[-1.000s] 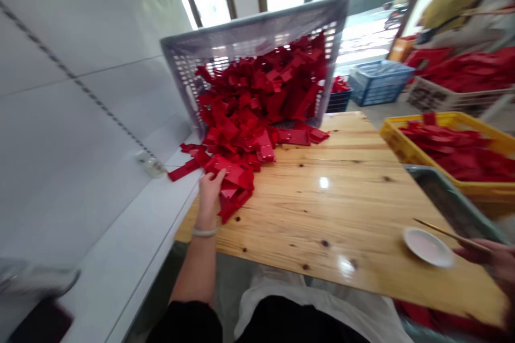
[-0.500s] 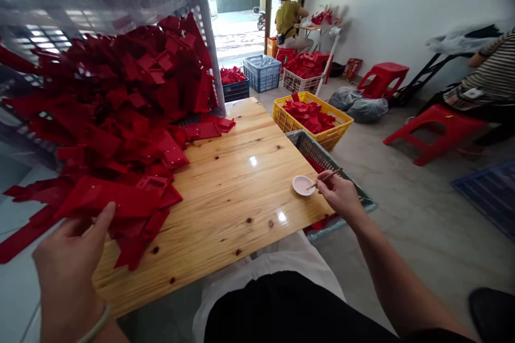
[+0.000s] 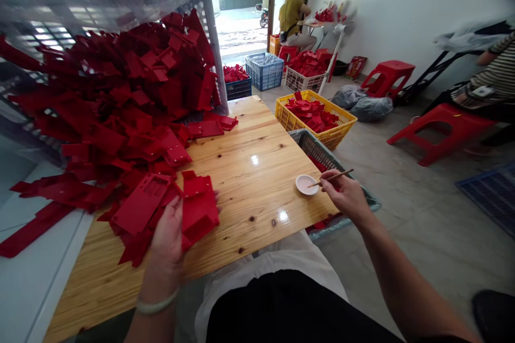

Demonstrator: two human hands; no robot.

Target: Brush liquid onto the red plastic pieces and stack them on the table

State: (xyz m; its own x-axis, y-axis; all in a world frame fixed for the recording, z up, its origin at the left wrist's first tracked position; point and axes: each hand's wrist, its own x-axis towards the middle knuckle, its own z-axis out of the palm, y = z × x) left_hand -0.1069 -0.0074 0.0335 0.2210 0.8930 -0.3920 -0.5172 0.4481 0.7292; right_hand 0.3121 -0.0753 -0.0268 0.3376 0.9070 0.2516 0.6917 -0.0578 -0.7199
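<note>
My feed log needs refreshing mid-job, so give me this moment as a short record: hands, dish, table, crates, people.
Left hand: holding a folded red piece above the near edge of the table
Right hand: pinching a thin stick, tip over the dish; contact unclear
Dish: small, white, on the wooden table
Tipped crate: on its side, red pile spilling out
Yellow crate: on the right beyond the table, holding red pieces
People: one in a mustard top, another in stripes
</note>
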